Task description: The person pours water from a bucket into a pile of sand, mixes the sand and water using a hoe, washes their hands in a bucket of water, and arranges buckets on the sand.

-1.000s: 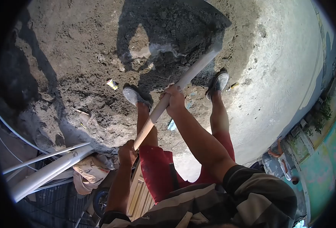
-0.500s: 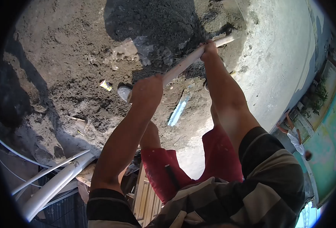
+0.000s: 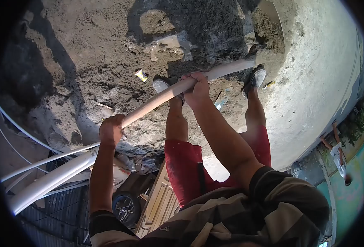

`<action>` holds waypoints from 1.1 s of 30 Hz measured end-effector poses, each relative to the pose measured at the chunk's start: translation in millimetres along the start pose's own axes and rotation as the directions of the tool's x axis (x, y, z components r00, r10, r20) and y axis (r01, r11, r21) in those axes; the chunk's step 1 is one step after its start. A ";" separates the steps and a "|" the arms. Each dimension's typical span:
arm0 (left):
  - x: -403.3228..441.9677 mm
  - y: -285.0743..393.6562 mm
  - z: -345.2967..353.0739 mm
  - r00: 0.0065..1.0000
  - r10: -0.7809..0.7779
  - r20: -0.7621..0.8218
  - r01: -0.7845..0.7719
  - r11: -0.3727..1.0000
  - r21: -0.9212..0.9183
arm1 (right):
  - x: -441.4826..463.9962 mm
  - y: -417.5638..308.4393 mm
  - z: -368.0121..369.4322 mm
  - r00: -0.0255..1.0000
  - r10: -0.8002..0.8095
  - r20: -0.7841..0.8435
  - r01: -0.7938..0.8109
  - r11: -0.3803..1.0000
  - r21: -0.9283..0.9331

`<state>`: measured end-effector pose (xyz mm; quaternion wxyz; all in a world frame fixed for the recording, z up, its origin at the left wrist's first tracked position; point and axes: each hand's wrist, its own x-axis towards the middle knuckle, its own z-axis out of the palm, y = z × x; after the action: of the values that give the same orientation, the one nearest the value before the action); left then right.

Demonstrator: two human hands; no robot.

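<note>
Long wooden handle [image 3: 152, 104]: both hands, set apart, clamp it. It slants from left hand [image 3: 111, 130] past right hand [image 3: 197, 91], nearer the muddy ground's [image 3: 95, 53] right edge.

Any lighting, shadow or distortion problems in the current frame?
Head view: fisheye bending and black corners; sunlit pale concrete glaring at right; deep shadow across the mud at top; left hand, right hand and wooden handle readable; distant person too small for detail.
</note>
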<state>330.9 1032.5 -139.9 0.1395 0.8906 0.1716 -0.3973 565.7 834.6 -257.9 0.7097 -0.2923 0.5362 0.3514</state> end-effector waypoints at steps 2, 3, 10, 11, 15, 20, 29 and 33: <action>15.6 10.6 -17.8 0.992 0.122 -0.033 -0.122 0.992 -0.004 | -11.1 -23.7 -5.3 0.990 -0.138 0.039 0.139 0.990 -0.026; 23.1 22.2 -24.2 0.979 0.191 -0.066 -0.192 0.981 -0.005 | -7.9 -39.3 -19.3 0.975 -0.217 0.036 0.218 0.975 -0.038; 36.7 135.3 -64.8 0.928 0.372 0.000 -0.371 0.927 -0.047 | -47.8 -141.1 -71.7 0.897 -0.296 -0.328 0.341 0.936 0.088; 30.4 148.9 -71.7 0.925 0.380 0.006 -0.380 0.925 -0.025 | -45.5 -149.4 -88.9 0.866 -0.344 -0.364 0.385 0.922 0.044; 26.0 183.9 -89.7 0.935 0.327 0.135 -0.337 0.940 0.055 | -32.0 -166.6 -130.5 0.845 -0.309 -0.437 0.383 0.919 0.092; 58.6 238.8 -119.9 0.913 0.284 0.294 -0.334 0.933 0.134 | 4.7 -175.7 -147.6 0.790 -0.243 -0.563 0.355 0.930 0.096; 171.9 286.9 -125.3 0.924 0.251 0.288 -0.351 0.854 0.383 | 107.9 -225.2 -129.9 0.841 -0.237 -0.486 0.344 0.928 0.142; 199.4 235.2 -151.6 0.922 0.268 0.281 -0.366 0.843 0.395 | 121.7 -190.9 -71.2 0.819 -0.202 -0.537 0.349 0.919 0.186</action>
<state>653.7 917.5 -166.3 0.0162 0.8667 -0.0891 -0.4906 702.9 689.7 -386.4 0.6205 -0.3478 0.6986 0.0765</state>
